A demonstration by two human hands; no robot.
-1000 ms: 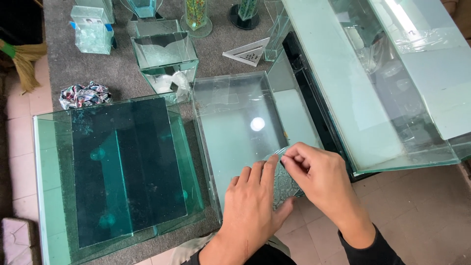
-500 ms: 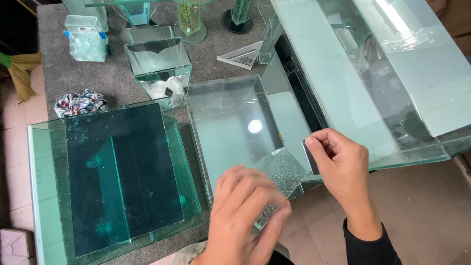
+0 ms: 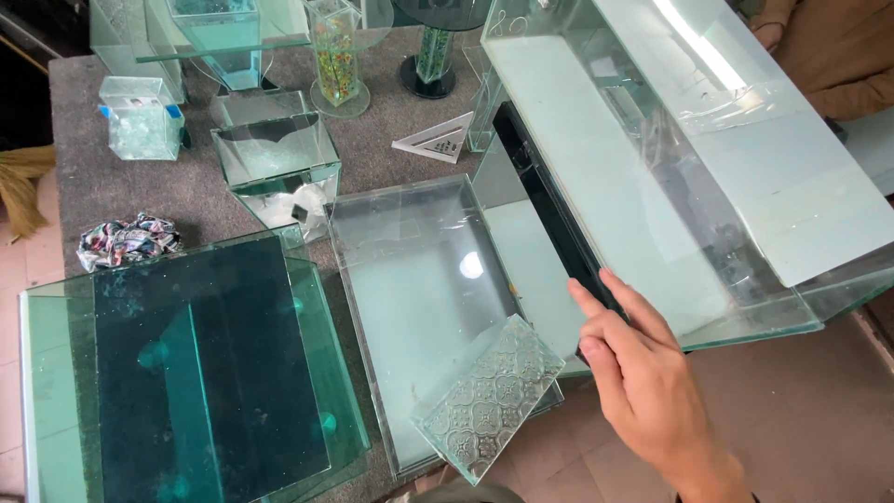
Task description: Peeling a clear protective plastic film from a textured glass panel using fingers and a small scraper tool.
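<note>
Patterned square clear-glass tile [image 3: 489, 399] rests tilted across the shallow rectangular glass tank's [image 3: 372, 279] corner — right hand [image 3: 643, 373] near, fingers extended, empty — left hand unseen.

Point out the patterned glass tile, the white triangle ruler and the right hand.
patterned glass tile [image 3: 488, 399], head view, middle of its embossed face
white triangle ruler [image 3: 436, 140], head view, flat face
right hand [image 3: 643, 373], head view, back of hand
</note>
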